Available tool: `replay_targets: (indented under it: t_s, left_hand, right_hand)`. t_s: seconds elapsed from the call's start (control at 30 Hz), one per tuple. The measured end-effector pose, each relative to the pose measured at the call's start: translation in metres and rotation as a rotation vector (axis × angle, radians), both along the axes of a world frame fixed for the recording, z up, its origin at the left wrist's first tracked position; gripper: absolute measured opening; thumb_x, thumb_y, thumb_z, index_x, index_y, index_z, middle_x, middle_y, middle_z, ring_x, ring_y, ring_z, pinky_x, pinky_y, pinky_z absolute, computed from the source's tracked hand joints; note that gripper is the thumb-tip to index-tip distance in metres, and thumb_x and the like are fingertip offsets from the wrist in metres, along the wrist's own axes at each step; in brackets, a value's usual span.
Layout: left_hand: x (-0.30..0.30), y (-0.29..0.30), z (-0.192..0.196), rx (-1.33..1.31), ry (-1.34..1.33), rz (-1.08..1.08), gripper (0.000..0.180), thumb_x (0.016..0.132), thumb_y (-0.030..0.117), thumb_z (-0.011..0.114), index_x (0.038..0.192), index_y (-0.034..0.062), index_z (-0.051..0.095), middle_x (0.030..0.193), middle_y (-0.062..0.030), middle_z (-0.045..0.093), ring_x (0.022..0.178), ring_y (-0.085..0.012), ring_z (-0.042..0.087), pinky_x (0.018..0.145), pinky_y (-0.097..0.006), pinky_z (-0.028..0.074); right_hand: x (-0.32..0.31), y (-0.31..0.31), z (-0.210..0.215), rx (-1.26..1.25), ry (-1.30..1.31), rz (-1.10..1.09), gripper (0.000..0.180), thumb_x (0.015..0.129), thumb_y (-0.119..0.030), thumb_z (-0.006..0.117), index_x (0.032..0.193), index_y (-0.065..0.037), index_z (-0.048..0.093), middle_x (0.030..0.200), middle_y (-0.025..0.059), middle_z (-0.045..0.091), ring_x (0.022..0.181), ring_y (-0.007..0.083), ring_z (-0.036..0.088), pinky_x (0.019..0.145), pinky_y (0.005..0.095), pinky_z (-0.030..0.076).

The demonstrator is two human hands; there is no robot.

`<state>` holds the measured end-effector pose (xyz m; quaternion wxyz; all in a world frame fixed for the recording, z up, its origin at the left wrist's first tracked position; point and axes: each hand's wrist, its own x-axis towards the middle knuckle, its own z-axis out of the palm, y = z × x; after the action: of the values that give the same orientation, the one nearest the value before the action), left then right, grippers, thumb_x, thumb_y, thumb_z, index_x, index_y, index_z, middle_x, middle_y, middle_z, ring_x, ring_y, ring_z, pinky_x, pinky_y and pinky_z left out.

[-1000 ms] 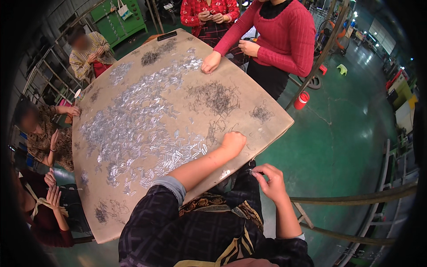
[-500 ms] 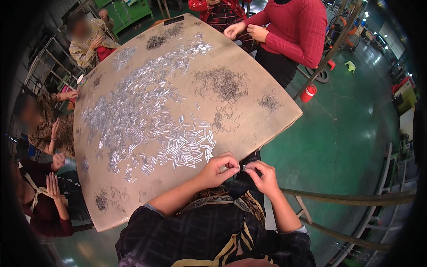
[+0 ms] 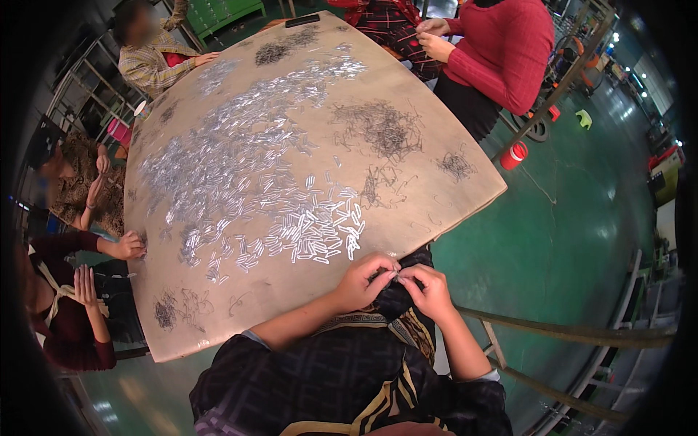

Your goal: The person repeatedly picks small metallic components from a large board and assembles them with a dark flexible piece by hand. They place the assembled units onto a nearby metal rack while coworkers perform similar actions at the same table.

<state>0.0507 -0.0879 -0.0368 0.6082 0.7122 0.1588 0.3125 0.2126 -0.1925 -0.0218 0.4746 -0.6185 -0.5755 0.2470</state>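
- Head view: both hands are meeting just off the near edge of the table (image 3: 445, 127), in front of the wearer's dark clothes (image 3: 291, 385).
- Left hand (image 3: 363, 283) is pinching a small part (image 3: 397, 277) between thumb and forefinger, the other fingers curling in.
- Right hand (image 3: 430, 291) is gripping the same part from the other side, its thumb and forefinger closing on it; the fingertips are hiding most of the part, so its shape cannot be told.
- Silver clips (image 3: 309, 231), long and narrow, are lying in a broad scatter over the middle and left of the table, the nearest ones lying beyond the left hand.
- Dark wires (image 3: 389, 132) are lying in a tangle right of the clips, with smaller clumps gathering near the right corner, the near left corner and the far end.
- A black slab (image 3: 302, 20) is lying at the far edge.
- A co-worker in a red top (image 3: 502, 54) is holding both hands close together.
- A co-worker in checks (image 3: 149, 69) is resting a hand on the table edge.
- A red jar (image 3: 514, 155) is standing on the green floor (image 3: 523, 240), right of the table.
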Motion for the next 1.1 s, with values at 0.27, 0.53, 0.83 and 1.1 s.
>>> replay_targets:
  t_s: [0.27, 0.53, 0.83, 1.1]
  left_hand:
    - [-0.014, -0.007, 0.003, 0.445, 0.007, 0.038, 0.015, 0.083, -0.004, 0.062, 0.095, 0.0033, 0.057, 0.101, -0.0127, 0.067, 0.087, -0.0300, 0.063, 0.078, -0.037, 0.049]
    - [-0.022, -0.012, 0.005, 0.615, -0.014, 0.027, 0.020, 0.079, -0.003, 0.067, 0.096, 0.0030, 0.057, 0.100, -0.0112, 0.066, 0.082, -0.0288, 0.061, 0.075, -0.038, 0.048]
    - [-0.024, -0.013, 0.008, 0.618, -0.036, 0.022, 0.021, 0.078, -0.003, 0.068, 0.096, 0.0018, 0.058, 0.098, -0.0111, 0.066, 0.080, -0.0272, 0.061, 0.073, -0.037, 0.049]
    - [-0.020, -0.015, 0.019, 0.555, -0.051, 0.026, 0.016, 0.080, -0.003, 0.067, 0.092, 0.0020, 0.057, 0.094, -0.0118, 0.066, 0.081, -0.0279, 0.063, 0.073, -0.037, 0.050]
  right_hand:
    - [0.016, 0.018, -0.018, -0.007, 0.119, 0.067, 0.010, 0.081, -0.005, 0.070, 0.089, 0.001, 0.071, 0.077, 0.0099, 0.066, 0.064, 0.0151, 0.060, 0.062, 0.0267, 0.048]
    - [-0.025, 0.098, -0.040, -0.008, -0.260, -0.006, 0.017, 0.080, -0.012, 0.072, 0.094, -0.003, 0.071, 0.080, 0.0147, 0.061, 0.074, 0.0330, 0.061, 0.068, 0.0387, 0.050]
    - [-0.042, 0.126, -0.057, -0.142, -0.282, -0.038, 0.011, 0.076, -0.008, 0.073, 0.084, -0.002, 0.068, 0.083, 0.0154, 0.063, 0.077, 0.0346, 0.063, 0.070, 0.0402, 0.050]
    - [-0.024, 0.096, -0.027, -0.152, 0.118, -0.101, 0.012, 0.079, -0.006, 0.073, 0.085, -0.001, 0.065, 0.075, 0.0092, 0.063, 0.067, 0.0182, 0.063, 0.061, 0.0322, 0.049]
